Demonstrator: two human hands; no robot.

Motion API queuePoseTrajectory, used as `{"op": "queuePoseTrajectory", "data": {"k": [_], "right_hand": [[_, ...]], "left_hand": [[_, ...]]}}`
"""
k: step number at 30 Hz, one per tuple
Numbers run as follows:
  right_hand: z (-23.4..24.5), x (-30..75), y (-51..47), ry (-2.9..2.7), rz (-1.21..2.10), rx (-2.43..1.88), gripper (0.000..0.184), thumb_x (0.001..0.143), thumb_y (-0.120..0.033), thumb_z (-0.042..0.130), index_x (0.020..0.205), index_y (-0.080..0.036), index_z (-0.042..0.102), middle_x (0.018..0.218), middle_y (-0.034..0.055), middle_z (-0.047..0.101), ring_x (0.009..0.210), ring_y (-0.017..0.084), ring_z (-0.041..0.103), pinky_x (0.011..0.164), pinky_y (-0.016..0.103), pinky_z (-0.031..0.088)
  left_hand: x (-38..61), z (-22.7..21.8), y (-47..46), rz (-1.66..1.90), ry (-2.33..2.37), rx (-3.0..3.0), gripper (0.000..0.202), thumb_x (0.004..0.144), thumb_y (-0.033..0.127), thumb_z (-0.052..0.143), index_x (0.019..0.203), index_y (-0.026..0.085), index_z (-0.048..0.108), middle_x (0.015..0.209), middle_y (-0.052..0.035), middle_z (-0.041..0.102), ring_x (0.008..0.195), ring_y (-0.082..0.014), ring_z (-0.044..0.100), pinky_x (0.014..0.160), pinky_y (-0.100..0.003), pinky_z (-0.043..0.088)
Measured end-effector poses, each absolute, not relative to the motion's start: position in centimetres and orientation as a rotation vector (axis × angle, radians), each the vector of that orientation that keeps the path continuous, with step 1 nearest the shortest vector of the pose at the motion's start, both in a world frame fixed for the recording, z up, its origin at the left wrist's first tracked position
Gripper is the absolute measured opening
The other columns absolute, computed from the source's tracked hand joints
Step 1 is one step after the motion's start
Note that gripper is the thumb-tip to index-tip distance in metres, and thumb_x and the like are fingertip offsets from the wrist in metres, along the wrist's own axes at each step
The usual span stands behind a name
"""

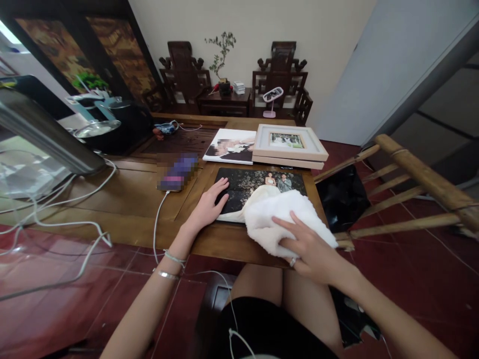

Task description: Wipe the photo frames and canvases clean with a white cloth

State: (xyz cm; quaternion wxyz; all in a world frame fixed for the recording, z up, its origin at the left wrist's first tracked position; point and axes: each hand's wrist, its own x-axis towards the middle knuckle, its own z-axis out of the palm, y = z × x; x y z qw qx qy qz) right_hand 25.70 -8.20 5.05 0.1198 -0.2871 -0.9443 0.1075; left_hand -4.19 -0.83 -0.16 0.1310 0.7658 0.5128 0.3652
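Note:
A dark photo print [243,187] of a couple lies flat on the low wooden table [127,199] in front of me. My left hand [209,204] rests on its left edge with fingers stretched out flat. My right hand [307,247] presses a fluffy white cloth [277,217] onto the print's lower right part, fingers spread over the cloth. A ring shows on one right finger, and bracelets circle my left wrist.
Behind the print lie a white-framed picture [288,142] on another frame and a second print [232,145]. A phone [178,172] with a white cable sits to the left. A bamboo rack [411,184] stands at right, with a black bag [342,197] below it. Carved chairs and a plant stand at the back.

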Motion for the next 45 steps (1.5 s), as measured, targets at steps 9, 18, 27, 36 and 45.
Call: {"op": "queuePoseTrajectory", "data": {"k": [9,18,27,36,45], "right_hand": [[5.7,24.7,2.4,-2.617,0.216,-1.142,0.029,0.093,-0.035,0.043,0.102,-0.018,0.066,0.111,0.0108,0.068,0.107,0.033,0.057,0.087,0.042,0.044],[4.7,20.7,1.0,-2.58,0.125,-1.377,0.039,0.087,-0.012,0.039,0.123,-0.013,0.055,0.134,0.0173,0.053,0.135,0.035,0.031,0.104,0.062,0.023],[5.2,21.5,-10.0,-2.861,0.375,-0.925,0.045,0.072,-0.003,0.045,0.11,-0.02,0.063,0.149,0.006,0.04,0.143,0.032,0.016,0.111,0.064,0.012],[5.7,20.9,-1.5,-2.758,0.298,-1.005,0.036,0.087,-0.013,0.043,0.12,-0.016,0.058,0.134,0.0163,0.054,0.134,0.027,0.037,0.109,0.054,0.024],[5.9,18.5,5.2,-2.627,0.14,-1.22,0.033,0.09,-0.015,0.038,0.114,-0.017,0.06,0.121,0.013,0.062,0.109,0.03,0.056,0.097,0.05,0.036]], "left_hand": [[-4.4,-0.2,-0.8,1.059,1.483,2.221,0.039,0.093,0.032,0.045,0.124,0.012,0.057,0.14,-0.0151,0.05,0.134,-0.0239,0.041,0.113,-0.045,0.031],[-4.3,-0.1,-0.9,1.066,1.478,2.212,0.04,0.093,0.032,0.045,0.125,0.011,0.057,0.14,-0.0156,0.05,0.134,-0.0239,0.042,0.113,-0.045,0.031],[-4.2,-0.1,-0.8,1.052,1.479,2.215,0.04,0.093,0.032,0.045,0.125,0.011,0.056,0.14,-0.0157,0.05,0.135,-0.0249,0.041,0.113,-0.046,0.031],[-4.3,-0.1,-0.9,1.051,1.479,2.23,0.041,0.093,0.033,0.045,0.126,0.011,0.056,0.14,-0.0159,0.05,0.134,-0.0251,0.041,0.113,-0.047,0.031],[-4.3,0.0,-0.9,1.047,1.476,2.214,0.041,0.093,0.033,0.044,0.125,0.011,0.056,0.141,-0.0162,0.049,0.135,-0.024,0.041,0.113,-0.045,0.031]]}}
